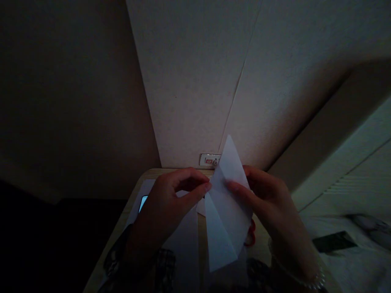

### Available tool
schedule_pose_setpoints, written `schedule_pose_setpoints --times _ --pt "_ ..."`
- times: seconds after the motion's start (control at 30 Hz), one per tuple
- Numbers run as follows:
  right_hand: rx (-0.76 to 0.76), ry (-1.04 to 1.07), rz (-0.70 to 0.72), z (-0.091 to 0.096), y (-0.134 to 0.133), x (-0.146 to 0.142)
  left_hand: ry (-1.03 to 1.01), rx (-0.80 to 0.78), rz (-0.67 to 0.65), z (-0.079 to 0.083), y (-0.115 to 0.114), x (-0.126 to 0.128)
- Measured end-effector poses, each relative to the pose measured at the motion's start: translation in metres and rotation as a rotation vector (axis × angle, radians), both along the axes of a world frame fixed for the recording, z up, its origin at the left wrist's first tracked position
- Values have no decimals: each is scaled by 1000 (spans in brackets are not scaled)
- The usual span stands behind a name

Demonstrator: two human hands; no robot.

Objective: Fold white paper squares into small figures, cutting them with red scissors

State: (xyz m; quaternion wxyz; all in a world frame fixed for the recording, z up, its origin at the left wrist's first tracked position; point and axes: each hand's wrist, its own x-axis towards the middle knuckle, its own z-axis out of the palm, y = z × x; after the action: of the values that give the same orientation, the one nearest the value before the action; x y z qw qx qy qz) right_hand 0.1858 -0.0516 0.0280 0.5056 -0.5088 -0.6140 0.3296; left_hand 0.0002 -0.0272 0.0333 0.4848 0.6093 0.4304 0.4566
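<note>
A folded sheet of white paper [227, 203] stands upright between my hands, its point toward the wall. My left hand [166, 203] pinches the paper's left edge with thumb and fingers closed. My right hand [269, 199] grips the right side, thumb on the front face and fingers behind. Both hands hover over a small light wooden table [146, 174]. More white paper [183, 240] lies flat on the table under my left hand.
A lit phone screen [143, 202] lies on the table's left part. A wall socket plate [209, 160] sits just behind the table. A bed with a dark flat object [334, 241] is at the right. The room is dim.
</note>
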Motion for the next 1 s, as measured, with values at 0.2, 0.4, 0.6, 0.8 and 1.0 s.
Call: schedule_pose_setpoints --times 0.2,0.4,0.6,0.8,1.0 --pt "-53 43 -65 -1 0 -4 -13 -30 -17 3 -3 -1" --pt "-39 41 -54 -1 1 -5 25 -27 -24 5 -3 -1" --pt "-24 67 -78 1 0 -8 85 44 -4 4 -3 2" --pt "-17 45 -95 0 -2 -11 25 36 -10 3 -4 4" --pt "-29 51 -71 1 -3 -8 -9 15 17 2 -2 5"
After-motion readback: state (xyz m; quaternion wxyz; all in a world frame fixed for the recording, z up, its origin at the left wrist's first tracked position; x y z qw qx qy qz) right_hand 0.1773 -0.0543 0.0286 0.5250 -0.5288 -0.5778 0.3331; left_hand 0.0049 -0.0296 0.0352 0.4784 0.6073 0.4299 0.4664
